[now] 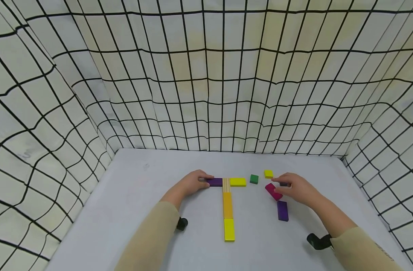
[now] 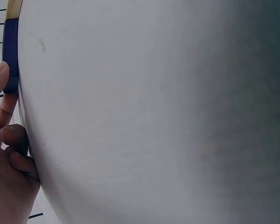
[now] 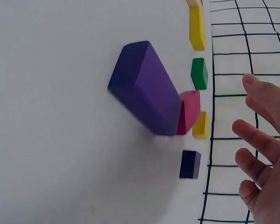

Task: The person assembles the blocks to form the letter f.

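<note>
Pinching the outer end of the flat purple bar between thumb and finger, the left hand presumably steadies that bar so its inner end sits square against the pale striped piece. A yellow bar abuts the opposite side, level with the purple bar; an orange bar and a lower yellow block continue the stem toward the person. End-to-end contact appears intended to hold the T-shaped layout straight.

The right hand is spread, fingers loosely bent, gripping nothing. Its thumb tip is at or just above the magenta block; contact cannot be told. Relative to this hand, a dark block lies below it, partly hidden in the head view; a yellow cube lies just beyond the fingertips; a green cube lies farther left; a loose purple block lies nearer the person.
</note>
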{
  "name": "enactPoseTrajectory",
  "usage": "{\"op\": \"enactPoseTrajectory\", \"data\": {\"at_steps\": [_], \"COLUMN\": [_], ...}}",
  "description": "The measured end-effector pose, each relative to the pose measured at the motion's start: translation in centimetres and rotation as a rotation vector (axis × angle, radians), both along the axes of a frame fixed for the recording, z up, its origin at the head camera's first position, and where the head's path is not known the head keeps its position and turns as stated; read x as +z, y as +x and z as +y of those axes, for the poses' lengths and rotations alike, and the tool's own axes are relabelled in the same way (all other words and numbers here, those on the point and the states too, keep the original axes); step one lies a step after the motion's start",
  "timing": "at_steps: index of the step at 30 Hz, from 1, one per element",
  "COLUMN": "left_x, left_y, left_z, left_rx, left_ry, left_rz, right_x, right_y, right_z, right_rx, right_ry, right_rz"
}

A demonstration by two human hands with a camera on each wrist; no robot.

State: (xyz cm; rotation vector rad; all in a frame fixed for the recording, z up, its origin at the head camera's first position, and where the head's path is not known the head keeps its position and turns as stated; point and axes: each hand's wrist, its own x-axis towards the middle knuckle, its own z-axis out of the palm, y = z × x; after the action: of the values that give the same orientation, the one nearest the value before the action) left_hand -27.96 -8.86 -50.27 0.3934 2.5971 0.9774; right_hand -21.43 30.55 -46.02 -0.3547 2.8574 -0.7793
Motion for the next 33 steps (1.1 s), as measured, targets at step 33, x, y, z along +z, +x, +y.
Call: {"op": "enactPoseTrajectory", "data": {"at_steps": [33], "left_x": [-0.4], "left_y": [-0.1], "left_z": [-0.1], "left_rx": [-0.007], "left_ry": [0.013], "left_rz": [-0.009], "right_x": [-4.2], "right_y": [5.4], "right_z": [1.5], "right_rx": [-0.099], "right_ry": [0.017], "right_rz": [-0.092]}}
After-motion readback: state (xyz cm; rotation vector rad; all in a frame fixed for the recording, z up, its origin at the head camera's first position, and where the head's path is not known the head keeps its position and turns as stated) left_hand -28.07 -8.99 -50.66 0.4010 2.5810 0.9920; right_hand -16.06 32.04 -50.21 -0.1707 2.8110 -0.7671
